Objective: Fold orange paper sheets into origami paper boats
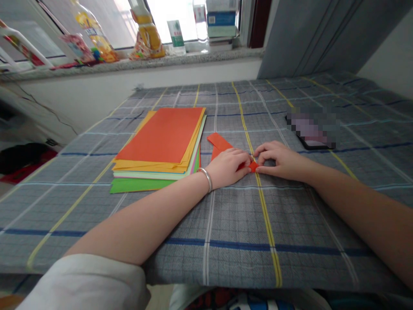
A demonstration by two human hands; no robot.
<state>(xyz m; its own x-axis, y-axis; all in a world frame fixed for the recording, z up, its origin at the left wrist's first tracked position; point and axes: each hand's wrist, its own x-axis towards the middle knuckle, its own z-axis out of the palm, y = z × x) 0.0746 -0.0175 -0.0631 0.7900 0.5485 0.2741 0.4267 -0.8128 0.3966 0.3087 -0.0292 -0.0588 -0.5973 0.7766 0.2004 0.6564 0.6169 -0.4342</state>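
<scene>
A folded piece of orange-red paper (pixel 220 142) lies on the plaid cloth, partly hidden under my left hand (pixel 230 167). The fingers of that hand are curled and pressed on the paper, with a silver bangle at the wrist. At the paper's right end, a small pointed corner shows between the two hands. My right hand (pixel 278 160) pinches this corner between thumb and fingertips. Just left of the folded paper sits a stack of coloured paper sheets (pixel 161 135), orange-red on top, with yellow, pale and green sheets below.
A dark-edged phone (pixel 311 131), its screen blurred, lies at the right on the table covered with grey plaid cloth (pixel 238 224). Behind, the windowsill (pixel 129 64) holds bottles, a green-and-white carton (pixel 176 33) and stacked boxes (pixel 222 19). A grey curtain hangs at the back right.
</scene>
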